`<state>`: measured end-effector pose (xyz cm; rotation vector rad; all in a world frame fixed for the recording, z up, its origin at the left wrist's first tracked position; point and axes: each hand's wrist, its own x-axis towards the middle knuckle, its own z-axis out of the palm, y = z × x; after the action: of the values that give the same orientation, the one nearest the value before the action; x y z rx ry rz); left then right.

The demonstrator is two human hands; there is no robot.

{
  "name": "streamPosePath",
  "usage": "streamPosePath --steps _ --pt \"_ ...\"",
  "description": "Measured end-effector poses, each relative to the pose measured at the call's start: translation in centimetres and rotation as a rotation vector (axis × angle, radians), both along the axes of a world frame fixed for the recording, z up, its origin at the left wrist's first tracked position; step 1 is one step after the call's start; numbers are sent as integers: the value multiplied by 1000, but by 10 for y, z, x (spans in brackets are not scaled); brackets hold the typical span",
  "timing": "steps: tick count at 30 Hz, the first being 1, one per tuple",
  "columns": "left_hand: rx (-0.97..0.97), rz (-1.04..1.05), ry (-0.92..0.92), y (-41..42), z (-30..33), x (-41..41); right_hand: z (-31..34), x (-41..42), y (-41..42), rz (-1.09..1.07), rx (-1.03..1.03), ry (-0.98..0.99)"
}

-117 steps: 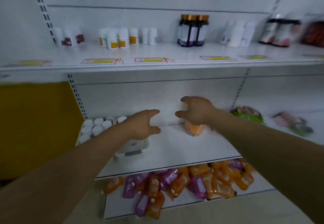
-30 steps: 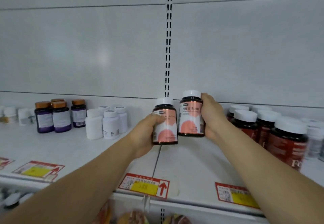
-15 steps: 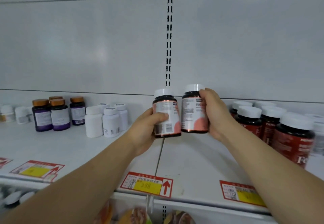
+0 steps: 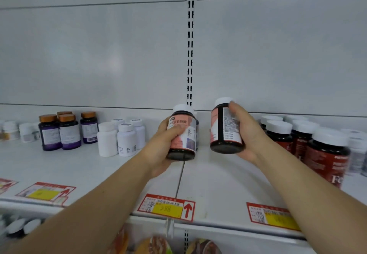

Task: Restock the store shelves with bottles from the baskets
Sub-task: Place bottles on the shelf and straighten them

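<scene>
Dark glass bottle with a white cap and a salmon-pink label (image 4: 181,136) sits in the left hand (image 4: 162,146), whose fingers curl around its body, just above the white metal shelf (image 4: 218,182). Beside it, a little apart, the right hand (image 4: 246,134) grips a second dark bottle with a white cap (image 4: 224,128), tilted, its printed text facing the camera. To the right of the right hand stand dark red-labelled bottles with white caps (image 4: 325,154). To the left of the left hand stand plain white plastic bottles (image 4: 119,138), and further left purple-labelled bottles with bronze caps (image 4: 67,130). Below both hands, red and yellow price tags (image 4: 166,207) lie on the shelf edge.
</scene>
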<state>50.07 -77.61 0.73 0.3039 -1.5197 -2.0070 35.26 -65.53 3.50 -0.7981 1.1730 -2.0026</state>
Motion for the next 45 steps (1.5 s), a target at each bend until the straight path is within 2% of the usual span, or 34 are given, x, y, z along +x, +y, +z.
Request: streamPosePath --steps 3,6,9,13,15,18,20,22,25,28,30,32,35,37,40,45 --pt "86 -62 -21 3 2 2 -2 -2 -2 -76 -1 84" --pt "-50 -78 -36 2 0 3 -2 -3 -2 -51 35 29" --pt "-144 -75 -19 1 -2 6 -2 -2 -1 -63 27 85" --pt "-77 -60 22 2 -1 5 -1 1 -1 -124 -49 198" --pt "-16 -98 50 3 0 6 -2 -2 -1 -128 -39 176" --pt "-115 -108 7 3 -1 7 -3 -2 0 -72 -3 105" --pt "-138 -98 4 0 -3 6 -3 0 -1 -89 -6 137" --pt "-105 -86 28 0 -2 6 -2 -1 -1 -125 2 153" --pt "-6 -100 -4 4 1 8 0 -1 1 -106 45 36" --pt "-28 -87 -63 6 1 7 0 1 3 -53 73 -5" --pt "-79 -78 -70 6 1 6 0 2 2 -25 63 74" --pt "-187 -51 -44 3 -1 6 -2 2 3 -109 63 207" --pt "-406 75 -10 -4 -5 5 -4 4 8 -364 115 631" --pt "-478 157 11 -3 -5 6 -6 6 11 -364 125 838" --pt "-503 190 1 -5 -8 5 -11 5 10 -308 127 897" --pt "-459 230 -25 -5 -6 5 -7 6 10 -392 120 788"
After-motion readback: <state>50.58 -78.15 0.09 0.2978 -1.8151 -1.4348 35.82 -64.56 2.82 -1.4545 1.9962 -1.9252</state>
